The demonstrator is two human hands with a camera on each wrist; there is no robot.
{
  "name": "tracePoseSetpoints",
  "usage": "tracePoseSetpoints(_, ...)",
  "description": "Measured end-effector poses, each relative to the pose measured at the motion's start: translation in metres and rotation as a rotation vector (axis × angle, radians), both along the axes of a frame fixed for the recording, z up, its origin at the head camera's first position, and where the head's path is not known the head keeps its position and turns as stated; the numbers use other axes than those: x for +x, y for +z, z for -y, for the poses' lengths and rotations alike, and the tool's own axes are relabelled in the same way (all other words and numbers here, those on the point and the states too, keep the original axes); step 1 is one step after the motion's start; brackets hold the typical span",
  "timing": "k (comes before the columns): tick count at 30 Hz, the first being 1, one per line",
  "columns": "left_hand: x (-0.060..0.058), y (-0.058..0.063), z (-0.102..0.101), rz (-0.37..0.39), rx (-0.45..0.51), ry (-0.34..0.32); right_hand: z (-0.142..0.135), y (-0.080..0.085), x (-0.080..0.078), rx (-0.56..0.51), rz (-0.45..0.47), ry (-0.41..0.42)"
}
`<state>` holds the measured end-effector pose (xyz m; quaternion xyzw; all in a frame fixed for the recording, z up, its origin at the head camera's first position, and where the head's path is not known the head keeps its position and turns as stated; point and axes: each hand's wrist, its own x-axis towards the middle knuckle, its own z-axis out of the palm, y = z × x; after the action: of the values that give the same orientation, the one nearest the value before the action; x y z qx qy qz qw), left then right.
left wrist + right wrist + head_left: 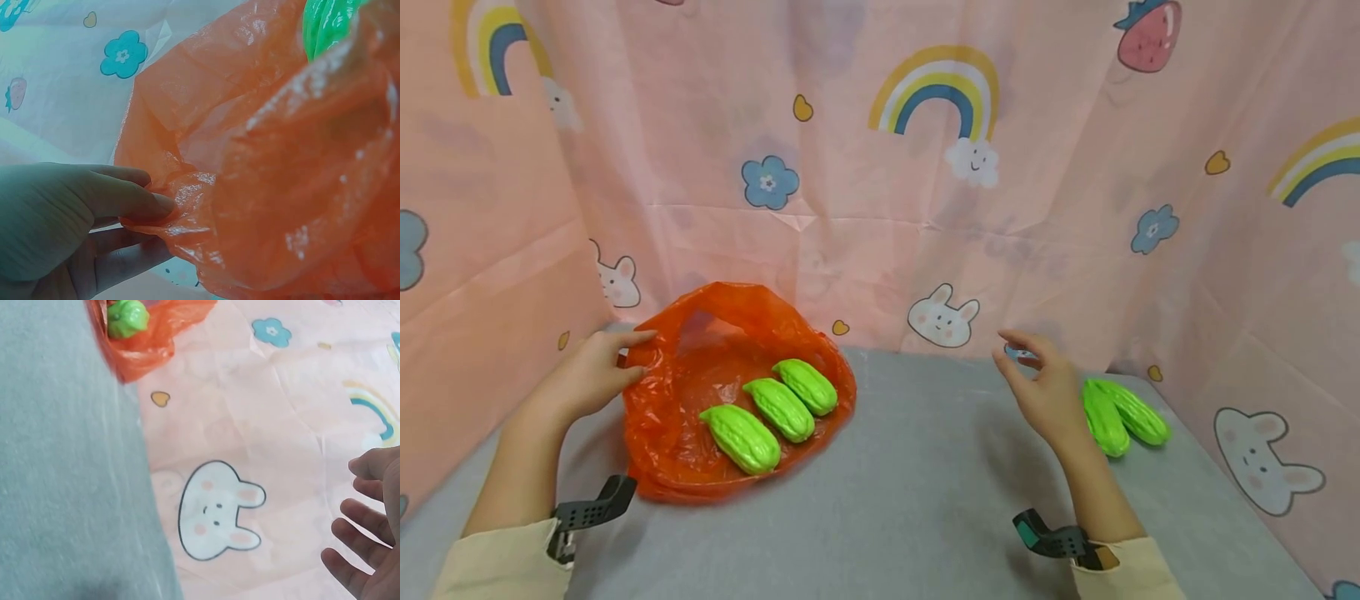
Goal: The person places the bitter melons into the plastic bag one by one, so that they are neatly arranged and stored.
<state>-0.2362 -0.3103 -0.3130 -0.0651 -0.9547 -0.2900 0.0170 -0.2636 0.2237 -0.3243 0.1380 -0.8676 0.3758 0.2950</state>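
An orange plastic bag (658,433) lies with its mouth spread wide on the left of the table. Three bright green toy bitter melons (741,439) rest inside it. My left hand (591,375) pinches the bag's left edge between thumb and fingers; the left wrist view shows the gathered plastic (187,212) at the fingertips. To the right, my right hand (1043,387) hovers above the table, holding nothing, its fingers apart and slightly bent in the right wrist view. Just beyond that hand, two more bitter melons (1138,414) lie side by side, partly hidden by it.
A grey cloth covers the table (910,483). Pink printed curtain (880,242) stands at the back and on both sides, close behind the bag and the right-hand melons. Each wrist wears a black strap device (1052,537).
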Motion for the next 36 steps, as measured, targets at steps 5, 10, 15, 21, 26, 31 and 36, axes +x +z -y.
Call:
tracePoseSetpoints(5,0.000,0.000,0.000,-0.003,-0.002,0.001,-0.015,0.001,-0.001,-0.020,0.006,-0.072)
tracePoseSetpoints(10,-0.001,0.001,-0.001,-0.001,-0.007,0.002,-0.030,0.000,-0.002,-0.043,0.031,-0.134)
tracePoseSetpoints(15,-0.001,0.002,-0.001,-0.002,-0.007,-0.002,-0.047,-0.005,-0.008,-0.065,0.051,-0.205)
tracePoseSetpoints(21,-0.001,0.002,0.001,-0.013,-0.019,0.004,-0.066,-0.014,-0.015,-0.092,0.120,-0.239)
tracePoseSetpoints(26,0.000,0.003,0.001,-0.009,-0.021,0.011,-0.076,-0.020,-0.015,-0.131,0.192,-0.229)
tracePoseSetpoints(31,0.001,0.003,0.000,-0.006,-0.022,0.008,-0.084,-0.029,-0.018,-0.116,0.228,-0.257)
tracePoseSetpoints(36,0.001,0.002,0.000,-0.005,-0.025,0.013,-0.088,-0.039,-0.019,-0.073,0.249,-0.254)
